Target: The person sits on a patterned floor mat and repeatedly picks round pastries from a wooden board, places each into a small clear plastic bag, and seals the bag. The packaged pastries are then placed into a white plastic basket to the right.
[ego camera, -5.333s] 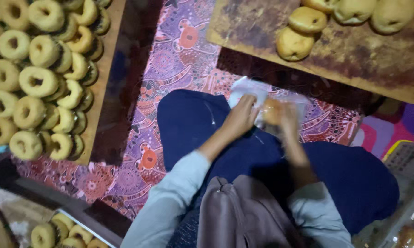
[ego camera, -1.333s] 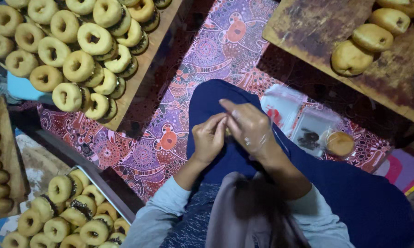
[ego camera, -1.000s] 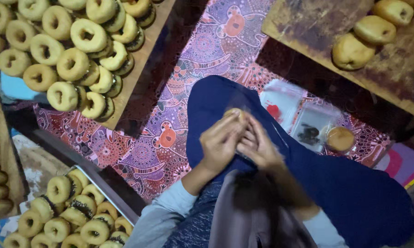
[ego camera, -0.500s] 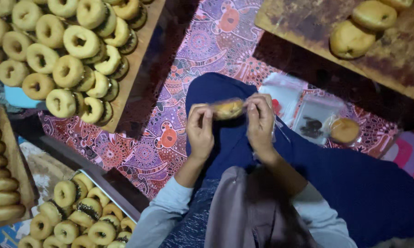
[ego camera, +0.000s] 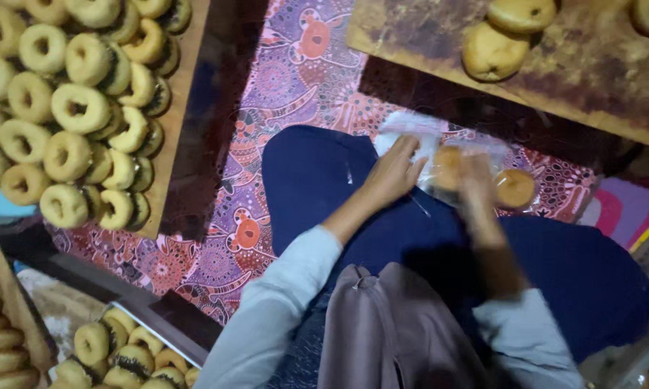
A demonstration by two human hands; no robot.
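— While the person is sitting on the patterned mat (ego camera: 295, 79), what packaging is showing?

— Clear, crinkly plastic bags (ego camera: 411, 130) are lying right of centre, just past the dark blue knee. The left hand (ego camera: 396, 171) is resting its fingers on their near edge; whether it is pinching the film, I cannot tell.

— And the right hand (ego camera: 477, 180)?

— Blurred. It is closing on a round golden bun (ego camera: 448, 167) wrapped in clear plastic (the film is glinting around it). Another bun (ego camera: 515, 189), smooth and domed, is sitting just right of that hand.

— What else is lying about?

— Ring doughnuts (ego camera: 72, 108), pale and matte, are crowding a wooden tray (ego camera: 176, 122) at upper left. A stained wooden board (ego camera: 555, 79) at upper right is bearing plump round buns (ego camera: 491, 52). More doughnuts are filling the tray (ego camera: 166, 335) at lower left.
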